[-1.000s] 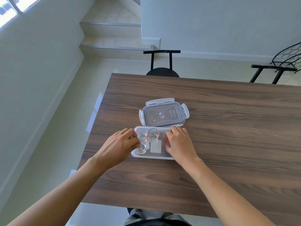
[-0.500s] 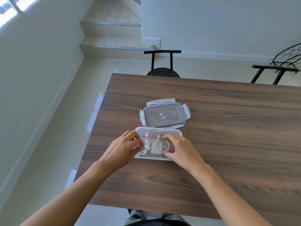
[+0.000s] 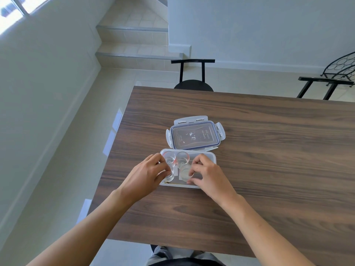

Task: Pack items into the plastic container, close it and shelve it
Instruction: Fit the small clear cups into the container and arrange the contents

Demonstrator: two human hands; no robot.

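The wooden tabletop (image 3: pixel 269 150) carries the open plastic container (image 3: pixel 208 156) near its front left part, and the lid (image 3: pixel 195 136) lies flat just behind it, touching its far rim, latches splayed out. Inside the container stand several small clear glasses; two (image 3: pixel 182 159) sit upright along the far wall, side by side.

The left hand (image 3: pixel 146 173) reaches in over the container's left end, fingers curled around a glass at the near left, palm down. The right hand (image 3: pixel 209 175) comes in from the right, wrist low, thumb and fingertips pinching another small glass (image 3: pixel 185 171) near the middle.

To my eye the packing is nearly done. Each glass should be settled upright and snug against its neighbours, rims below the container's edge, so the lid can seat flat.
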